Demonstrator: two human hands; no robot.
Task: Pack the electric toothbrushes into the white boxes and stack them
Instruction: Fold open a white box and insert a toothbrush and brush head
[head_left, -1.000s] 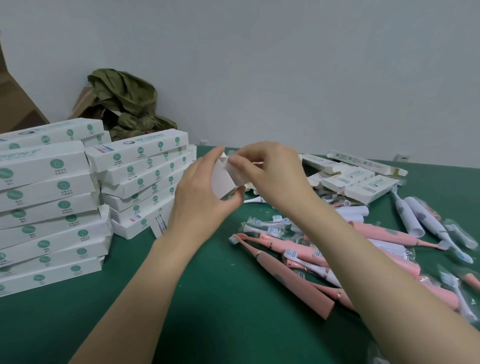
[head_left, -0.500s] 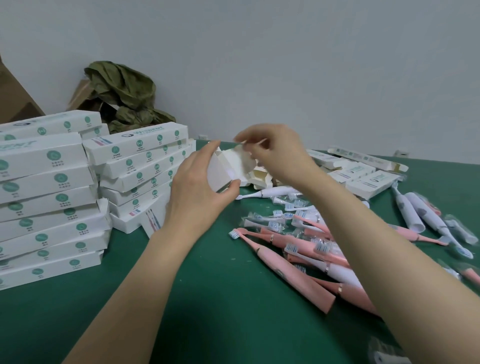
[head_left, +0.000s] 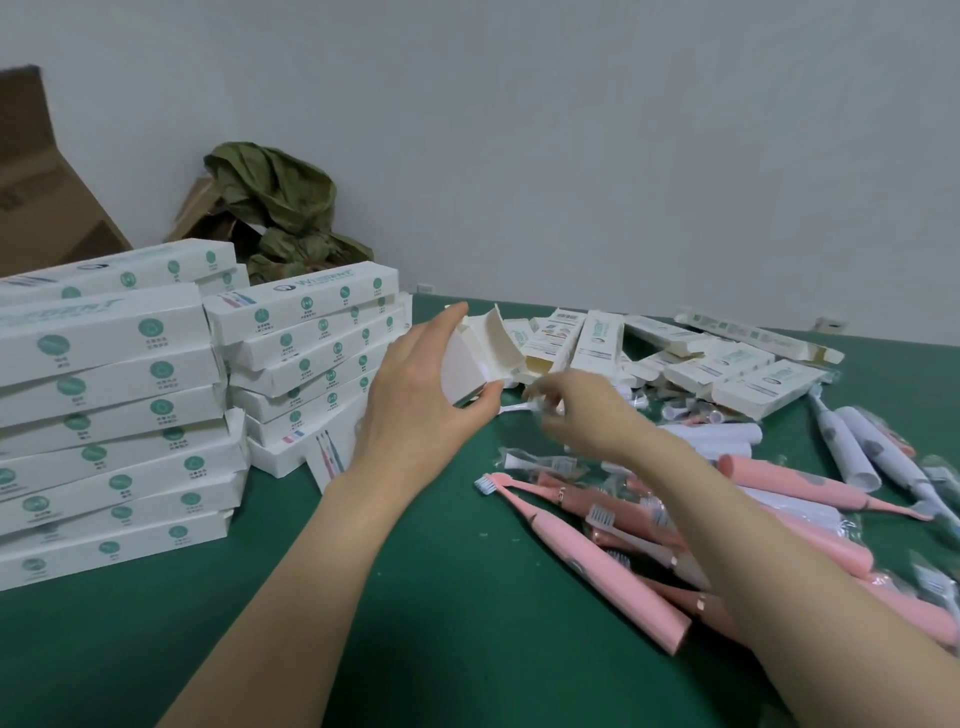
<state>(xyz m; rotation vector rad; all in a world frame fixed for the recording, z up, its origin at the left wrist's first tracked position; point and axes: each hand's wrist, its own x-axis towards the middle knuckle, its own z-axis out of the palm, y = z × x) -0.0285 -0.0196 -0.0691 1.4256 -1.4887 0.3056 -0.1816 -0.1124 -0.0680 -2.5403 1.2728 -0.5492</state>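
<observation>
The right hand (head_left: 582, 415) has left the flap of the white box (head_left: 470, 358) and dropped to a white toothbrush (head_left: 514, 408) at 4 o'clock from the box. Its fingers are blurred, so I cannot tell their grip. The left hand (head_left: 415, 410) clamps thumb and fingers on the open box. Bare green table (head_left: 415, 649) lies at 6 o'clock, and the packed stacks (head_left: 119, 415) stand at 9 o'clock.

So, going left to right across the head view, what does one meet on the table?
Tall stack of white boxes, lower stack, left hand, open white box, right hand, loose white boxes, white toothbrushes.
</observation>
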